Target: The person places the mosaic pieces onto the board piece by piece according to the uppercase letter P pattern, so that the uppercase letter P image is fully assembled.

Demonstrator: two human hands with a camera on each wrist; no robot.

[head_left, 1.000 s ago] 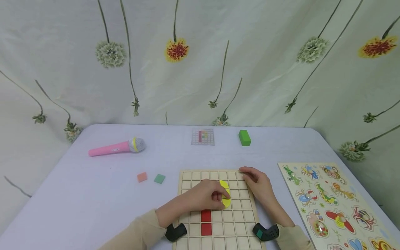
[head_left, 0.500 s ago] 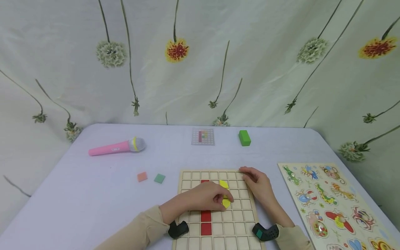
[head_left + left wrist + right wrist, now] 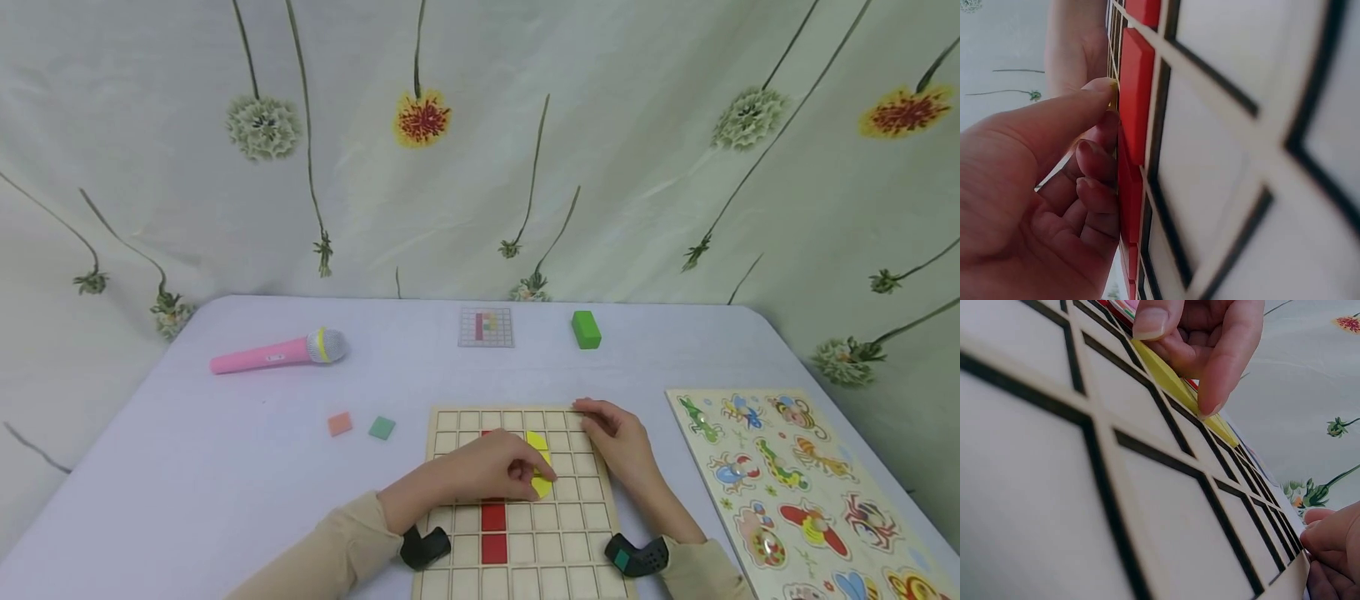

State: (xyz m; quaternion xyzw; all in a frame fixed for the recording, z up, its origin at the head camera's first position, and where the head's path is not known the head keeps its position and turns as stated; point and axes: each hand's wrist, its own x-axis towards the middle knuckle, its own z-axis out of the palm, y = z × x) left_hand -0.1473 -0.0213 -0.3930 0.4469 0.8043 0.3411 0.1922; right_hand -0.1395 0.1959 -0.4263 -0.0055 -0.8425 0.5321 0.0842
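Observation:
In the head view a wooden grid board [image 3: 547,546] lies on the table. A column of red tiles [image 3: 493,548] sits in its cells, partly hidden under my left hand [image 3: 487,468]. To their right are yellow tiles [image 3: 536,440] with cut corners. My left thumb and index finger pinch a yellow tile [image 3: 1166,372], seen closely in the right wrist view; its middle is covered by fingers. The other left fingers curl by the red tiles [image 3: 1137,94]. At the board's upper right edge my right hand [image 3: 621,440] grips the rim, thumb on top.
An orange tile [image 3: 340,423] and a green tile [image 3: 382,427] lie left of the board. Behind are a pink toy microphone [image 3: 277,353], a small pattern card [image 3: 486,327] and a green block [image 3: 586,330]. An insect-picture puzzle board [image 3: 795,483] lies at right.
My left hand shifts slightly right over the yellow tiles, then slightly back left. My right hand stays at the board's edge.

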